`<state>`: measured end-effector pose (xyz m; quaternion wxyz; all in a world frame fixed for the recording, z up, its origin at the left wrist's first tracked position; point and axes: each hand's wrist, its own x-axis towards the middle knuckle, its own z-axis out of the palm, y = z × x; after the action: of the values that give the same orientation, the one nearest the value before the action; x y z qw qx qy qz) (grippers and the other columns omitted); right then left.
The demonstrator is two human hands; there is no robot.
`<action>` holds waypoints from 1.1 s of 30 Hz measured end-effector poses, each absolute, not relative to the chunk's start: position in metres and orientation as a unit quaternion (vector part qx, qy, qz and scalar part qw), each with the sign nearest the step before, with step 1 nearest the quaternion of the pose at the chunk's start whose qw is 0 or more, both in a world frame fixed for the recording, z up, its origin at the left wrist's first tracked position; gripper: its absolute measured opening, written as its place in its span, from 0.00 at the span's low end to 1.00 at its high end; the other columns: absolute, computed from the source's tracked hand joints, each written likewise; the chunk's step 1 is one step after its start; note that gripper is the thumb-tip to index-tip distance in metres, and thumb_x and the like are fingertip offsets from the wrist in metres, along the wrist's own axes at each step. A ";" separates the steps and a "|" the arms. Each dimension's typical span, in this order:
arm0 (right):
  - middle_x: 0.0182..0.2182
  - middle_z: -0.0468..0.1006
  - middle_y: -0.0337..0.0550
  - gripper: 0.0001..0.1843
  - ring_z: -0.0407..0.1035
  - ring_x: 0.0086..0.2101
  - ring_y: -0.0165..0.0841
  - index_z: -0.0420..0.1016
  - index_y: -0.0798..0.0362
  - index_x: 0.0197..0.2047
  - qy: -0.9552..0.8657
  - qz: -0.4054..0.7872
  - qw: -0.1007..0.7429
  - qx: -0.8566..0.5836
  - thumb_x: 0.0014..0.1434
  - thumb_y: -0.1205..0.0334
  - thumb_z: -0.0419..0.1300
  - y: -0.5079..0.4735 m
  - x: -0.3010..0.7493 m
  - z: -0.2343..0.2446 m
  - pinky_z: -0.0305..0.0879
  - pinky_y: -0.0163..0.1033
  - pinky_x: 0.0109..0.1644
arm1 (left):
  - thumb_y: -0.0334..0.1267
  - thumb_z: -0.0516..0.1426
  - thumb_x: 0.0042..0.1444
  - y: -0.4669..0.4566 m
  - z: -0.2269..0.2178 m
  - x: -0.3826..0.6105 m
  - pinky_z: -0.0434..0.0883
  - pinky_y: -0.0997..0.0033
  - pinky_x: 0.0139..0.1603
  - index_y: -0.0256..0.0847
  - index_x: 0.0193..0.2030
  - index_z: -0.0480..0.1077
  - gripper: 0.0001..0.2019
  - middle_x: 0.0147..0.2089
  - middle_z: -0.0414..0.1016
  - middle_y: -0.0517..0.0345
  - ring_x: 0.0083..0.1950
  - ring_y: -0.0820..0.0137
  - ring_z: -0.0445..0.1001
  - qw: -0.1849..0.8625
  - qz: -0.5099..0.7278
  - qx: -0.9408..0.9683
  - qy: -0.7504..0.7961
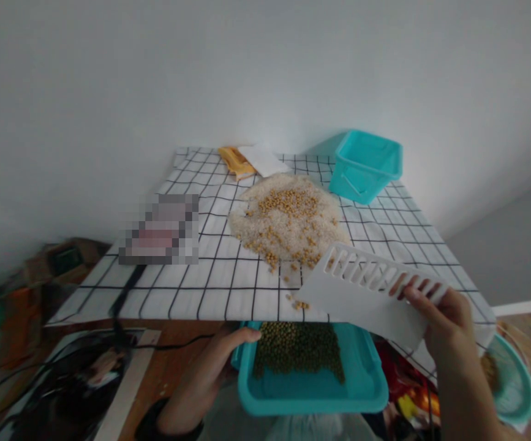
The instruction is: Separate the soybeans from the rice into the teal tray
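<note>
My left hand grips the left rim of a teal tray held below the table's near edge; the tray holds a layer of brownish beans. My right hand holds a white slotted plastic scoop tilted over the table edge above the tray. A pile of white rice mixed with yellow soybeans lies on the white black-grid tablecloth. A few loose beans sit near the cloth's front edge.
A teal basket stands tilted at the far right of the table. An orange packet and white sheet lie at the back. A blurred patch sits left. Cables and clutter lie below left; a teal bowl is at right.
</note>
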<state>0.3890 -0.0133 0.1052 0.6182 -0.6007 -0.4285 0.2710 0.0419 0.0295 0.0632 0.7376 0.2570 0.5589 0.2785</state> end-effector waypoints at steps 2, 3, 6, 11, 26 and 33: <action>0.25 0.80 0.42 0.11 0.75 0.28 0.37 0.78 0.51 0.24 -0.429 0.261 0.623 -0.600 0.52 0.57 0.72 -0.011 0.387 0.108 0.68 0.40 0.30 | 0.42 0.66 0.50 0.029 0.067 0.042 0.74 0.60 0.45 0.46 0.42 0.78 0.12 0.36 0.82 0.61 0.40 0.60 0.77 0.736 0.281 0.260 0.559; 0.24 0.79 0.42 0.12 0.74 0.27 0.37 0.77 0.51 0.23 -0.430 0.255 0.629 -0.596 0.52 0.57 0.72 -0.010 0.386 0.109 0.68 0.40 0.30 | 0.42 0.65 0.51 0.028 0.069 0.043 0.73 0.60 0.46 0.46 0.43 0.78 0.12 0.36 0.82 0.60 0.40 0.60 0.77 0.735 0.282 0.262 0.558; 0.22 0.78 0.42 0.15 0.74 0.26 0.38 0.74 0.50 0.20 -0.434 0.249 0.640 -0.583 0.51 0.57 0.72 -0.007 0.381 0.112 0.69 0.41 0.30 | 0.42 0.65 0.50 0.028 0.074 0.044 0.73 0.59 0.45 0.45 0.45 0.78 0.14 0.38 0.82 0.59 0.41 0.58 0.77 0.733 0.280 0.266 0.559; 0.26 0.81 0.43 0.11 0.75 0.28 0.38 0.79 0.51 0.25 -0.445 0.278 0.607 -0.597 0.53 0.56 0.71 -0.009 0.380 0.111 0.69 0.40 0.31 | 0.41 0.67 0.46 0.029 0.074 0.045 0.72 0.60 0.42 0.43 0.41 0.78 0.14 0.34 0.82 0.58 0.38 0.59 0.76 0.737 0.278 0.254 0.561; 0.27 0.80 0.42 0.15 0.76 0.31 0.39 0.71 0.51 0.22 -0.427 0.218 0.648 -0.592 0.51 0.56 0.72 0.005 0.373 0.109 0.70 0.42 0.35 | 0.42 0.65 0.49 0.026 0.076 0.047 0.73 0.66 0.41 0.45 0.43 0.76 0.13 0.34 0.81 0.63 0.40 0.62 0.77 0.729 0.289 0.284 0.552; 0.27 0.80 0.42 0.12 0.75 0.30 0.38 0.74 0.51 0.25 -0.386 0.224 0.669 -0.594 0.53 0.57 0.71 -0.001 0.370 0.103 0.67 0.40 0.33 | 0.43 0.64 0.47 0.024 0.077 0.054 0.65 0.70 0.27 0.45 0.35 0.75 0.09 0.26 0.74 0.66 0.28 0.68 0.70 0.713 0.253 0.326 0.567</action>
<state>0.3698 -0.0007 0.1030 0.6694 -0.5937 -0.3865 0.2239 0.0543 0.0244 0.0770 0.7130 0.3265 0.5668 0.2526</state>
